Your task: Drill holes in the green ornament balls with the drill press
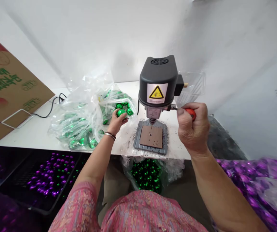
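My left hand (pixel 115 123) is at the mouth of a clear plastic bag (pixel 95 108), its fingers closed around a shiny green ball (pixel 121 112). More green balls (pixel 129 111) lie in the bag just beyond my fingertips. My right hand (pixel 194 128) is wrapped round the red knob (pixel 190 113) on the lever of a small black bench drill press (pixel 158 79). Below its chuck (pixel 152 121), a brown square board (pixel 151 136) with a hole in the middle rests on the grey base (pixel 136 145). Nothing sits on the board except dark specks.
Dark crumbs are scattered on the white table (pixel 122 146) around the base. Below its front edge hangs an open bag of green balls (pixel 147 174). A cardboard box (pixel 10 87) stands left, above a black crate of purple and green balls (pixel 52 175). Bagged purple balls (pixel 252 180) lie right.
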{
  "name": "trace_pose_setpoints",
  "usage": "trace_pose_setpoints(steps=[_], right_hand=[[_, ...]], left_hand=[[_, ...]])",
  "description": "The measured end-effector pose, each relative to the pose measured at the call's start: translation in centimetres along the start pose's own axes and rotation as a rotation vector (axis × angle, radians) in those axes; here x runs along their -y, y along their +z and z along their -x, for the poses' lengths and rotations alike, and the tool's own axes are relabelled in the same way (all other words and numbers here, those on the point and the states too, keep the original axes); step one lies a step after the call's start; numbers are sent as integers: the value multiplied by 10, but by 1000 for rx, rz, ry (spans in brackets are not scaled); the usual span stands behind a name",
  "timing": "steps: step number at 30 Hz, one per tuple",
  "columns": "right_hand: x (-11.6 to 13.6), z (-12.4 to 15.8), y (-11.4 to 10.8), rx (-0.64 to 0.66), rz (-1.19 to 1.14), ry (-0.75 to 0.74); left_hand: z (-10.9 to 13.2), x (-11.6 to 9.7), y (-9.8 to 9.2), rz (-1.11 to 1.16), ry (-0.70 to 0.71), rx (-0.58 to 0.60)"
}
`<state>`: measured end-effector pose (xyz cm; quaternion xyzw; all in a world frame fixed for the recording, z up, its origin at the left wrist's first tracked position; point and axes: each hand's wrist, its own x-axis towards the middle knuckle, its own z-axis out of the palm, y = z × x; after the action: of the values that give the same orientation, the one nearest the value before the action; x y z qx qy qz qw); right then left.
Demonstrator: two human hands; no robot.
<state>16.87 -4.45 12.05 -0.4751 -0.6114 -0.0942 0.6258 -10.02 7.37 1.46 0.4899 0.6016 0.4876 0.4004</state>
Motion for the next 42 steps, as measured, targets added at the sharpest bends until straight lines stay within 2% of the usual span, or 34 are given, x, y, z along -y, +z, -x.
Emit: trace_pose_setpoints(steps=[3, 5, 8, 13, 19, 23, 28, 31, 36, 42], right_hand=[[-1, 0, 0, 7, -29, 27], [-2, 1, 1, 6, -51, 39], [-2, 1, 1, 2, -52, 58], [-1, 3, 0, 36, -22, 79], [-1, -4, 1, 67, -7, 103], [4, -31, 2, 122, 70, 214], [2, -78, 14, 220, 214, 425], [-6, -92, 25, 202, 162, 440], [-12, -88, 31, 138, 0, 415], [-12, -86, 26, 182, -30, 416]], left_hand=[[27, -8, -12, 418, -137, 168], [44, -9, -16, 536, -198, 243], [64, -7, -13, 578, -265, 335], [81, -3, 8, 383, -249, 372], [80, 6, 31, -4, -49, 353], [78, 7, 41, -194, 31, 341], [80, -2, 52, -311, 39, 349], [81, -5, 56, -366, 50, 364], [82, -8, 62, -530, 107, 396], [80, -14, 74, -721, 375, 417]])
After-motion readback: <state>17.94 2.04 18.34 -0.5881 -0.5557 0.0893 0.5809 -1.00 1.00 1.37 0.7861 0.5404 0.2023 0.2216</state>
